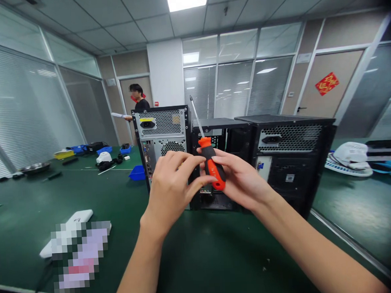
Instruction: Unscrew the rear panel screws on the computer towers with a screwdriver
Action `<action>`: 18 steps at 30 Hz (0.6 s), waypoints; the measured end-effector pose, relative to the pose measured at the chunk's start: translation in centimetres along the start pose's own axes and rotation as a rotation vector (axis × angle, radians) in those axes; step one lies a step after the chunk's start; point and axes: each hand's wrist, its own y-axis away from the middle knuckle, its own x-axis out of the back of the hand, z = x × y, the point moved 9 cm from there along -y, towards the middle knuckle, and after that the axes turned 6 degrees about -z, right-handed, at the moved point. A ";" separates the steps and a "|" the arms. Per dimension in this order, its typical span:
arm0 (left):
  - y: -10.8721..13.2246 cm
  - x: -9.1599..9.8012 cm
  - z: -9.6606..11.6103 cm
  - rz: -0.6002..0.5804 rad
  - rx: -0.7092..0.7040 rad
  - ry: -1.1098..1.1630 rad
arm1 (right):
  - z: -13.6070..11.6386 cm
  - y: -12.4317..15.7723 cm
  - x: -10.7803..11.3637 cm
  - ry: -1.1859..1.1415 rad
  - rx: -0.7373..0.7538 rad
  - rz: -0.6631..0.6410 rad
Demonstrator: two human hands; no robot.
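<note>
A screwdriver (213, 165) with an orange and black handle points upward, its metal shaft tilted a little to the left. Around the handle from the right, the fingers of my right hand (242, 174) are closed. My left hand (172, 179) meets it from the other side, thumb and fingers pinched at the handle. Right behind my hands stand three computer cases: a grey-backed case (163, 126) on the left, an open-looking black case (225, 202) in the middle, partly hidden, and another black case (290, 158) on the right.
On the green table (119, 195), a white device (82, 215) lies at the left beside a pixelated purple item (89, 248). Blue trays (137, 173) and a metal bowl (34, 168) sit farther back. A person (140, 99) stands behind the cases. White equipment (350, 154) rests at the right.
</note>
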 end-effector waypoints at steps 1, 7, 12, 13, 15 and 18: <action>0.0 -0.5 -0.5 -0.019 0.030 0.010 | 0.0 0.2 0.5 0.037 0.012 0.023; 0.3 -3.7 -4.8 -0.111 0.259 0.202 | 1.0 2.9 4.1 0.410 0.017 0.225; 1.2 -5.8 -7.7 -0.124 0.376 0.287 | 3.9 6.3 7.7 0.742 -0.213 0.274; 1.4 -6.2 -8.2 -0.132 0.392 0.292 | 4.5 7.1 8.4 0.820 -0.256 0.254; 1.7 -7.1 -8.8 -0.158 0.409 0.296 | 6.0 8.6 9.6 1.016 -0.334 0.168; 2.0 -8.1 -9.5 -0.205 0.436 0.287 | 8.0 11.5 12.2 1.262 -0.429 0.129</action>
